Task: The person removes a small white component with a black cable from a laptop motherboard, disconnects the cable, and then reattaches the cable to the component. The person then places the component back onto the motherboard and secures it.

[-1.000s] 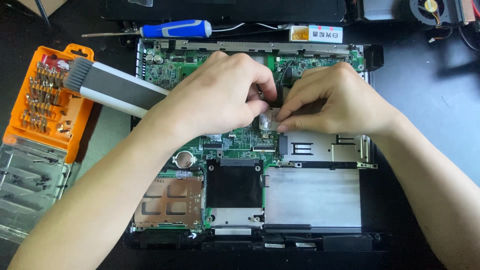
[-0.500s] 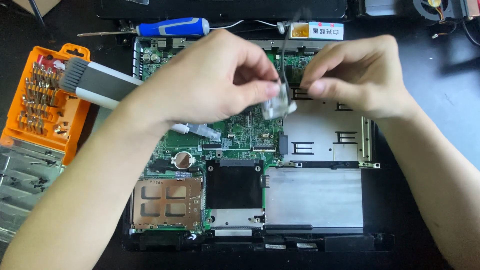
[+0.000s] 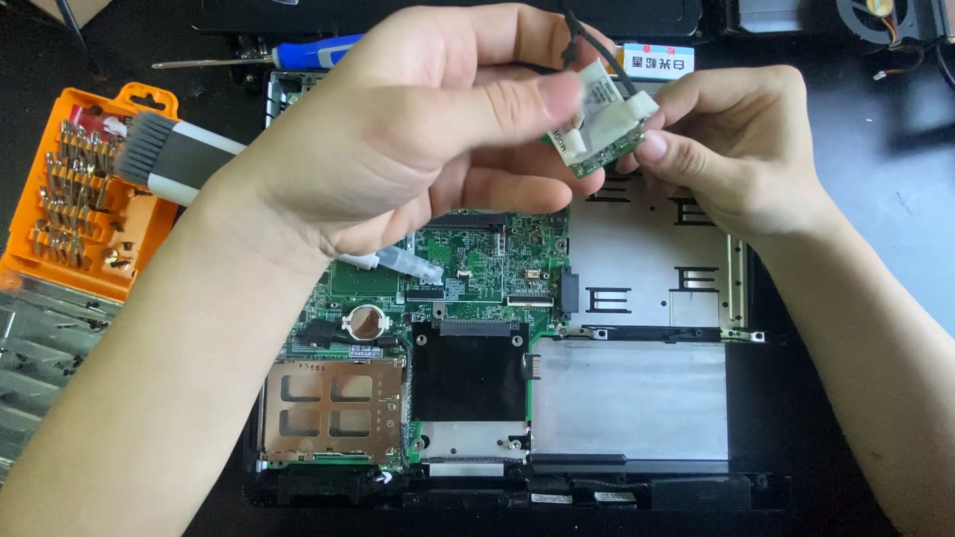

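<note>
Green and white, the small circuit card [image 3: 604, 129] sat pinched between both hands, held in the air above the upper edge of the opened laptop base [image 3: 647, 398]. The left hand [image 3: 418, 129] had its thumb and forefinger pressed together on the card's near end, while a grey-handled brush [image 3: 174, 159] lay tucked under its remaining fingers, bristles pointing toward the orange bit case [image 3: 70, 199]. The right hand [image 3: 736, 149] gripped the card's far end with its fingertips closed on it. Dark thin cables [image 3: 597, 45] ran up from the card's top.

1 second before, both hands had been low over the green mainboard [image 3: 477, 259], fingers working at the card where it sat near the silver shield plate [image 3: 657, 268]. Half a second before, the card was already lifted a little. Now it was clear of the board and raised higher, so it looked freed from its seat, though the cables appeared to be attached to it, which I judged rather than saw plainly.

A blue-handled screwdriver [image 3: 298, 55] lay beyond the base, and a coin cell [image 3: 364, 320] showed on the board below the left wrist.
</note>
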